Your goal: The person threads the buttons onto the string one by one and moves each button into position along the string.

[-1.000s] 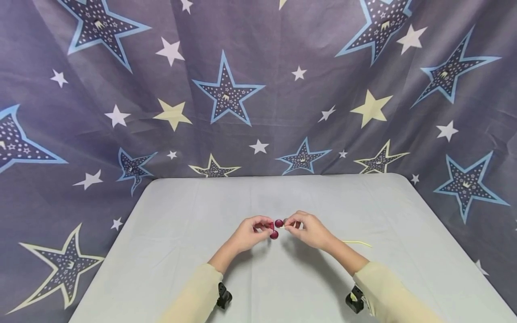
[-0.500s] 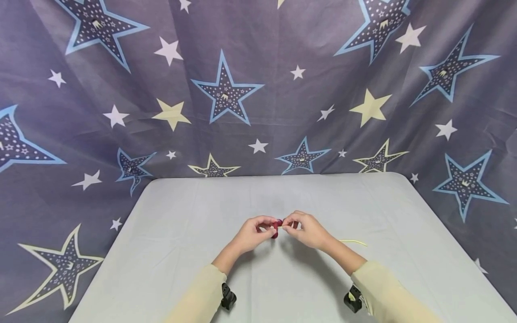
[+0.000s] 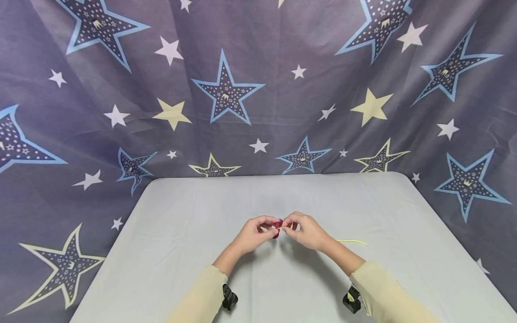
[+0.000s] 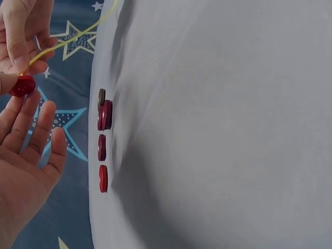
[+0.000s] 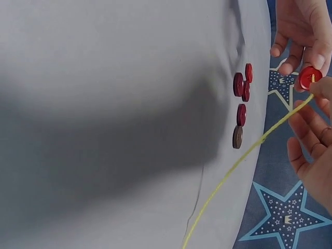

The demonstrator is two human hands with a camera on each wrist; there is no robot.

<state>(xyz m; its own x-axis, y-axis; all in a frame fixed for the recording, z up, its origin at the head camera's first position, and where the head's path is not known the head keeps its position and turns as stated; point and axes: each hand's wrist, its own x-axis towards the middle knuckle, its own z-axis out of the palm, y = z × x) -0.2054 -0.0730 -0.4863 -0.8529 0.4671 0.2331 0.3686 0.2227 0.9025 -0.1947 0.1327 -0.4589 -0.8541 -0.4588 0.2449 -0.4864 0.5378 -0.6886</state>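
My left hand (image 3: 253, 234) pinches a red button (image 5: 310, 78) between thumb and fingers. In the left wrist view that left hand (image 4: 28, 166) has its other fingers spread. My right hand (image 3: 304, 231) pinches a yellow string (image 5: 223, 179) close to its end, right at the button. In the right wrist view the string's end meets the button's face at its holes; how far it passes through cannot be told. The string's other end trails past the right wrist. Both hands are held above the table, fingertips almost touching.
On the grey-white table (image 3: 194, 278) behind the hands lie several loose buttons, among them a bright red one (image 4: 103, 178), a dark red one (image 4: 107, 114) and a brown one (image 5: 237, 137). A star-patterned curtain (image 3: 258, 125) hangs behind the table's far edge.
My left hand has moved slightly right with the red button, closing the gap to my right hand. The yellow string's end now meets the button. The right hand has hardly moved.
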